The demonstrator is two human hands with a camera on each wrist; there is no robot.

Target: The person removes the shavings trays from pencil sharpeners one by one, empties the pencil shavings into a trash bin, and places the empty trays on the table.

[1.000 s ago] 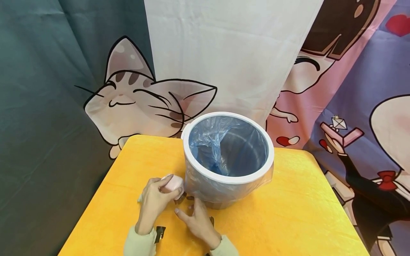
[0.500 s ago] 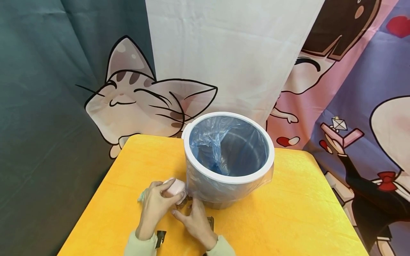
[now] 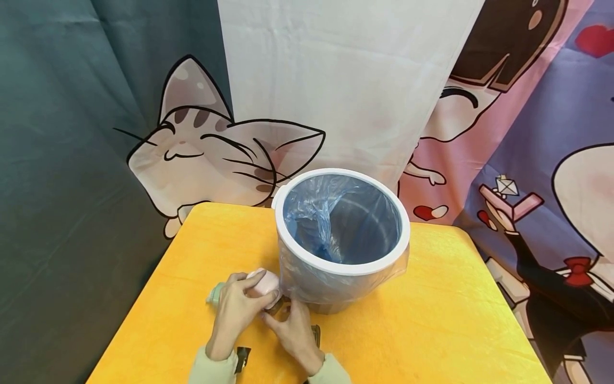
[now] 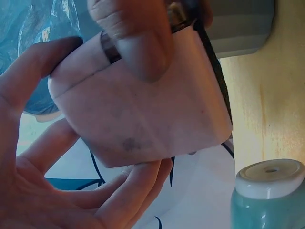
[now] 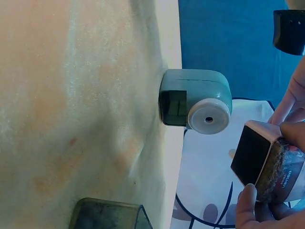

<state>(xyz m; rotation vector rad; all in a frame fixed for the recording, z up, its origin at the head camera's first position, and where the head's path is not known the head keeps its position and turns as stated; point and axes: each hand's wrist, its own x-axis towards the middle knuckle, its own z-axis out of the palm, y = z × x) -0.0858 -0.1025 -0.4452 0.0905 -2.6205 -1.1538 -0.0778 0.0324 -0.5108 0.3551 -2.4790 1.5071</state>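
Observation:
My left hand (image 3: 235, 304) holds a pink pencil sharpener (image 4: 138, 109) just in front of the bin, on its left side. A clear shavings drawer (image 5: 286, 174), with brown shavings inside, sticks out of the sharpener's body in the right wrist view. My right hand (image 3: 298, 330) pinches the drawer with thumb and fingers. Behind my left hand, a teal pencil sharpener (image 5: 195, 98) with a round white-rimmed pencil hole stands on the table. Another clear, dark-tinted drawer (image 5: 107, 214) lies on the table beside my right wrist.
A grey bin (image 3: 312, 288) with a white rim and a translucent blue liner bag (image 3: 369, 224) stands at the middle of the yellow table (image 3: 446, 320). Behind the table hangs a cartoon-printed curtain (image 3: 355, 80).
Both hands and the pink sharpener have come slightly towards me. My right thumb and fingers have closed in on the drawer. More of the teal sharpener shows behind my left hand.

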